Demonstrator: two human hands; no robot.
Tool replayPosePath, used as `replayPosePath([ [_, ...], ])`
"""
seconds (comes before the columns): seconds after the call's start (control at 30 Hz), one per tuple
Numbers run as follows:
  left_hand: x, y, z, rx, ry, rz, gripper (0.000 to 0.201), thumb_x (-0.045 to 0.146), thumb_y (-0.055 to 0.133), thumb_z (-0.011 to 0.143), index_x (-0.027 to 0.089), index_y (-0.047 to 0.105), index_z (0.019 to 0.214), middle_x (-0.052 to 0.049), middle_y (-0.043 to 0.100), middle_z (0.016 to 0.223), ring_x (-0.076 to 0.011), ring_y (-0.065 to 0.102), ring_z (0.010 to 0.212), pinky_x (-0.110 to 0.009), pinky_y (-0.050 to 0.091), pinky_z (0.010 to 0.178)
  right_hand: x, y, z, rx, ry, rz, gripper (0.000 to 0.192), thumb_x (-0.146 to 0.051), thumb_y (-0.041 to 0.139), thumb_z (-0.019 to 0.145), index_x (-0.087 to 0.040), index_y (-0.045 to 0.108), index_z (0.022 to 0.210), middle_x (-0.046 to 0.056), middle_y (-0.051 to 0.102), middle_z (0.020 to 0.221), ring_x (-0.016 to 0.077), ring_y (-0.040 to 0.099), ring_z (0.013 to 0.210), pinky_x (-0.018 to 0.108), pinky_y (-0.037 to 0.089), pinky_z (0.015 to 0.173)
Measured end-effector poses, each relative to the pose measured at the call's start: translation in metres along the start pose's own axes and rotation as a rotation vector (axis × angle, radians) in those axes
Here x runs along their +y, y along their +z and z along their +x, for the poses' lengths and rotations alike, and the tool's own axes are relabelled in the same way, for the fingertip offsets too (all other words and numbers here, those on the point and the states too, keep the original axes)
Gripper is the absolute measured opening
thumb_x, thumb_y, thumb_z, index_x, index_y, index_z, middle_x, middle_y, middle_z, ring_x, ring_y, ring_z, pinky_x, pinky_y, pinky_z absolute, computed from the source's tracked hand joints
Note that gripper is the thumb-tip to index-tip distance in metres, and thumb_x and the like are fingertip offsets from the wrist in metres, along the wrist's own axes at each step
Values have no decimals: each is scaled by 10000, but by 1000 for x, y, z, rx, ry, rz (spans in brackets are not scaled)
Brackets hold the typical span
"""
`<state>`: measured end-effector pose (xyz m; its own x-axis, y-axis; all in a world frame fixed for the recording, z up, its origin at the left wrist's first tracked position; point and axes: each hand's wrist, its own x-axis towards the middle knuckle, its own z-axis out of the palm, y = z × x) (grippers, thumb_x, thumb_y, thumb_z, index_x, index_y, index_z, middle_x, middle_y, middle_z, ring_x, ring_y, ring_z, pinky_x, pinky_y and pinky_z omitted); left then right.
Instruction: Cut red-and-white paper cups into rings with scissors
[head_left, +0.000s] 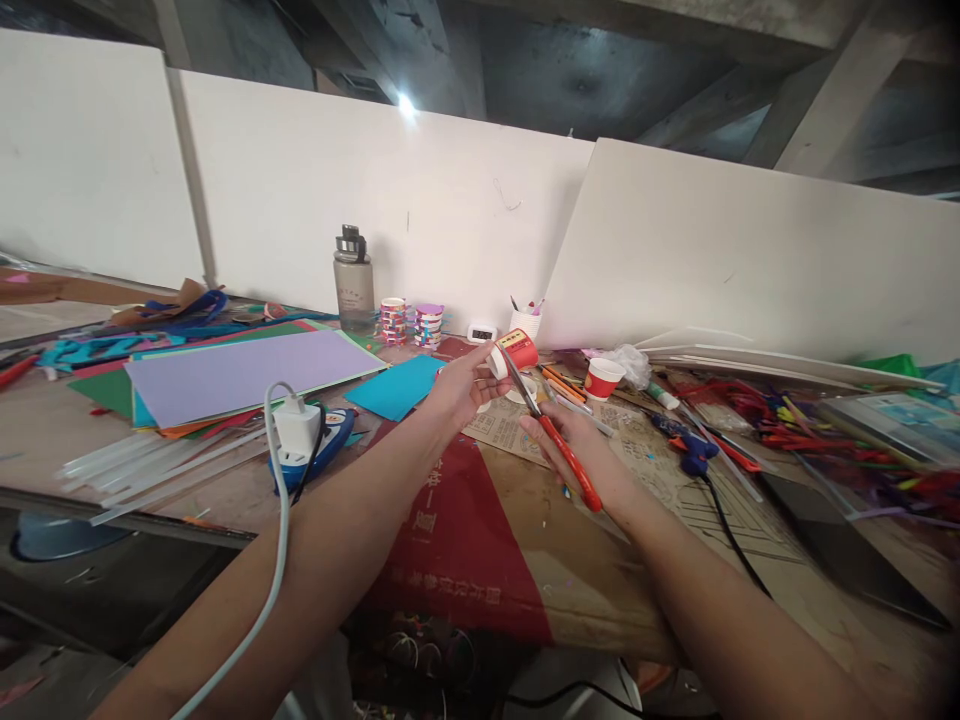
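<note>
My left hand (pixel 466 385) grips a red and white paper cup (pixel 519 347) tipped on its side above the table. My right hand (pixel 574 445) is closed on a pair of scissors (pixel 559 445) with red handles. The scissor blades reach up to the cup and overlap its side; whether they are cutting into it I cannot tell. Just right of the cup, a second red and white paper cup (pixel 604 378) stands upright on the table.
Coloured paper sheets (pixel 247 370), clear glue sticks (pixel 150 470) and a blue power strip (pixel 330 445) lie left. A water bottle (pixel 353 285), stacked paper rings (pixel 393 322) and a pen holder (pixel 525 322) stand behind. A blue glue gun (pixel 694 450) with a black cord lies right.
</note>
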<state>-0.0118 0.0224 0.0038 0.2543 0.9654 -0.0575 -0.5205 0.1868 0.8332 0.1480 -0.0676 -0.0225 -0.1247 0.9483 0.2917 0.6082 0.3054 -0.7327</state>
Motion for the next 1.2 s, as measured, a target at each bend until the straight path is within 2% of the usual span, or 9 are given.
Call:
replayPosePath([
  [0.23,5,-2,1,51,-35,-30,282,334,604,948,103,670,802,-109,665,677,-148,634,583,-247,567,590,-1,0,0,2,-5,-12,445,-662,554,886,-239,511,752,-23,491,554,126,411,454,280,382,453],
  [0.4,0,-2,2,56,-72,-50,303,391,635,933,117,653,805,-101,664,683,-137,617,569,-235,568,569,-5,0,-1,-31,25,-23,428,-643,544,894,-245,482,750,-35,465,534,124,397,440,279,366,448],
  [0.57,-8,-2,2,30,-75,-65,341,446,703,882,113,657,827,-99,673,712,-133,629,596,-232,576,585,-6,1,-1,3,10,-41,404,-608,553,893,-244,470,739,-36,465,528,122,398,437,276,356,452],
  [0.77,-10,-1,2,16,-73,-70,365,466,746,841,109,671,832,-92,685,728,-121,623,591,-227,572,587,-3,0,1,18,-16,-128,454,-655,513,884,-244,436,707,-28,459,525,123,392,442,281,332,452],
  [1.03,-9,5,-3,27,-50,-57,274,380,666,922,114,667,855,-81,691,728,-122,630,580,-238,557,589,-2,0,-1,-7,33,-64,422,-621,511,917,-238,458,751,-37,459,540,124,415,450,272,360,461],
  [1.2,-9,7,-2,33,-48,-67,296,394,662,925,104,665,863,-75,675,693,-125,631,571,-243,556,593,-3,2,-3,18,30,-43,444,-640,497,927,-232,470,752,-39,446,541,122,417,455,263,355,452],
])
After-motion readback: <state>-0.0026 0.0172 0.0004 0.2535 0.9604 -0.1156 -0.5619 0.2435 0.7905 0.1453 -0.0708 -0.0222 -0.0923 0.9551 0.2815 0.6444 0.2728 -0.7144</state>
